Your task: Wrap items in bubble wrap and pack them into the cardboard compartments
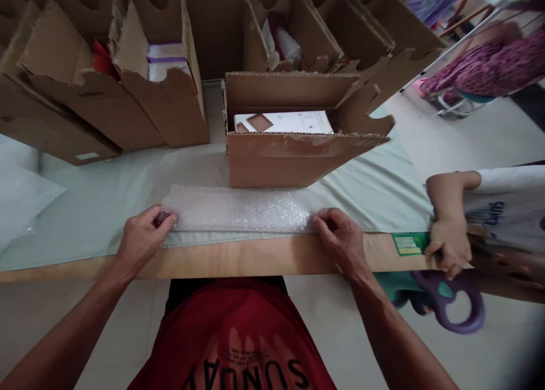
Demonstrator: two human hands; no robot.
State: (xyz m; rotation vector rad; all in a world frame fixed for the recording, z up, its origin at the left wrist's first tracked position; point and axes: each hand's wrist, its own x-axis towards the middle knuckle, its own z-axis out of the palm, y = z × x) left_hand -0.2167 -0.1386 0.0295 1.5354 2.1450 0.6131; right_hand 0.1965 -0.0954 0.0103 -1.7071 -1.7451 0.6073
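Pinching the two ends of a bubble wrap (238, 209) strip, the left hand (140, 238) and right hand (340, 239) are each closing a grip on it; the wrap is lying flat on the desk (255, 256) near its front edge, just before an open box (293, 137); another person's hand (447, 242) is gripping the desk edge at the right, purple scissors (451, 305) below it.

Dim, soft, wide-angle edge distortion
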